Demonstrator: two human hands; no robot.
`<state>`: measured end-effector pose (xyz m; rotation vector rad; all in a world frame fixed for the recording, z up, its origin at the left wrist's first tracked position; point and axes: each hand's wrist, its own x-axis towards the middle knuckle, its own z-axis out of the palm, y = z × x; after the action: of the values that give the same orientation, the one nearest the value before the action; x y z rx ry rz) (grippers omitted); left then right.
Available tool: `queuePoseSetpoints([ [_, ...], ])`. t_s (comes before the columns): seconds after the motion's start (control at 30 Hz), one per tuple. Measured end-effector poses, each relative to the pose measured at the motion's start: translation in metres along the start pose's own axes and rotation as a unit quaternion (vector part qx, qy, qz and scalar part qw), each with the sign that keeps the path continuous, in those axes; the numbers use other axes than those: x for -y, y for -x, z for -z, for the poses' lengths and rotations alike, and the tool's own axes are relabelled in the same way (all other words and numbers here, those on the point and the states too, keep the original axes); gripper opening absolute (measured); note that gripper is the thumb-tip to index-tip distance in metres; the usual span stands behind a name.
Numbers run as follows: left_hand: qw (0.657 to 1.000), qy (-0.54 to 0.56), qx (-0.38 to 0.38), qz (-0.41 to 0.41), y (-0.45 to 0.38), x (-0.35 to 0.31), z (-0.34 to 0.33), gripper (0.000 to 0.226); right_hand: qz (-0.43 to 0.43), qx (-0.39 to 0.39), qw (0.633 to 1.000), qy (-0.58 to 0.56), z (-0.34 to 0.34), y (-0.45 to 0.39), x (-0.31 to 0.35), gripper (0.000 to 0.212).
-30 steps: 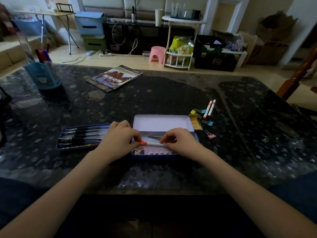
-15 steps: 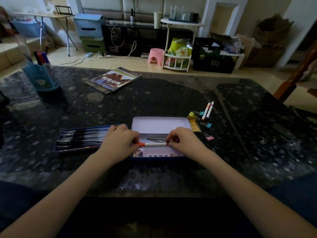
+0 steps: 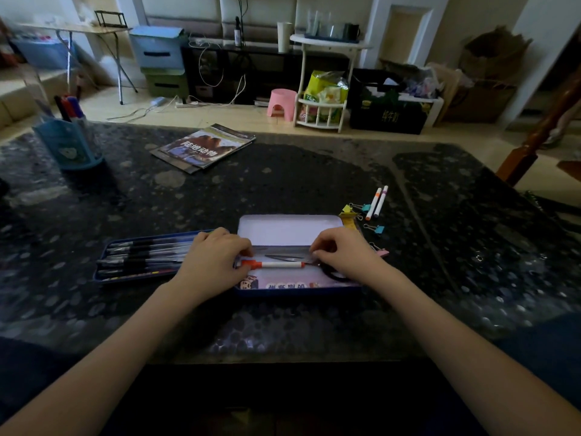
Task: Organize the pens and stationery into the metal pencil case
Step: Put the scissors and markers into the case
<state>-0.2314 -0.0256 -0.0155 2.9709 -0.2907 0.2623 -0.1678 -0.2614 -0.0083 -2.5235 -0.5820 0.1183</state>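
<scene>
Orange-capped marker (image 3: pixel 273 264) pinched by left hand (image 3: pixel 213 262), right hand (image 3: pixel 342 256) fingers curled at pencil case (image 3: pixel 289 229), book (image 3: pixel 204 149) reading 陆地动物

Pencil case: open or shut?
Open. The pencil case shows its pale inside, with an orange-capped marker and scissors in it.

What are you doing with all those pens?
A person is tidying stationery into a metal pencil case. The left hand pinches the capped end of an orange marker lying in the case beside scissors; the right hand is at its other end. Two more markers and binder clips wait on the table.
</scene>
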Motion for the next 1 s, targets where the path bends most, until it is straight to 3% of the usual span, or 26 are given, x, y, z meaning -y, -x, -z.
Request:
queuePoseSetpoints([
  [0.1,0.999,0.036,-0.004,0.008,-0.001,0.005,0.000,0.023,-0.027,-0.047,0.998,-0.026,0.015,-0.007,-0.011,0.009],
  [0.2,0.997,0.071,-0.013,0.016,-0.003,0.007,0.000,0.011,-0.070,-0.146,0.985,-0.062,0.038,-0.018,-0.029,0.012],
  [0.3,0.995,0.093,-0.022,0.026,-0.006,0.007,-0.001,0.007,-0.134,-0.204,0.969,-0.027,0.061,-0.027,-0.052,0.019],
  [0.4,0.994,0.097,-0.026,0.032,-0.007,0.008,-0.003,0.010,-0.178,-0.177,0.968,0.024,0.069,-0.033,-0.080,0.026],
  [0.6,0.994,0.100,-0.031,0.033,-0.007,0.011,-0.007,0.010,-0.184,-0.079,0.974,0.105,0.062,-0.048,-0.113,0.044],
  [0.73,0.993,0.107,-0.032,0.036,-0.008,0.011,-0.008,0.010,-0.198,-0.039,0.967,0.155,0.055,-0.058,-0.117,0.040],
  [0.9,0.992,0.116,-0.033,0.035,-0.008,0.009,-0.007,0.009,-0.225,-0.122,0.943,0.213,0.050,-0.057,-0.105,0.027],
  [1.0,0.992,0.115,-0.031,0.034,-0.008,0.010,-0.008,0.009,-0.239,-0.117,0.933,0.241,0.044,-0.057,-0.097,0.021],
])
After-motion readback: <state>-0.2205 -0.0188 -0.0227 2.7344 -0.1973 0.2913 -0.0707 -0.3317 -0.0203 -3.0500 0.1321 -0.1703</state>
